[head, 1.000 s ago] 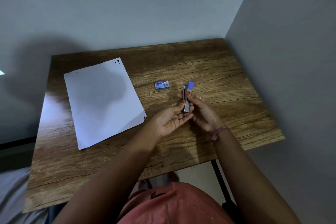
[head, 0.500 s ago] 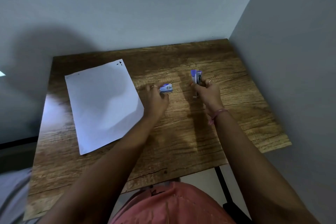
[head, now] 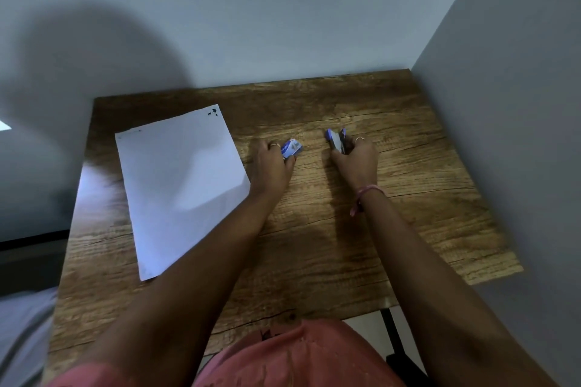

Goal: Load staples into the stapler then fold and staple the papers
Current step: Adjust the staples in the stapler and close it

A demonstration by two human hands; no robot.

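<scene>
Reached across the table (head: 314,261) for both pieces, papers (head: 179,185) lying flat to the left.
Left hand (head: 272,163) closed on staple box (head: 291,148), right hand (head: 356,162) clamped round stapler (head: 335,140); risked spilling loose staples if box tipped, or stapler snapping shut.

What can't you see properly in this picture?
- Stapler, head view: mostly covered by the right hand; whether staples are inside cannot be told.
- Staple box: the left hand hides part of it, and its print is too small to read.
- Paper: the dark marks at its far corner are too small to make out.
</scene>
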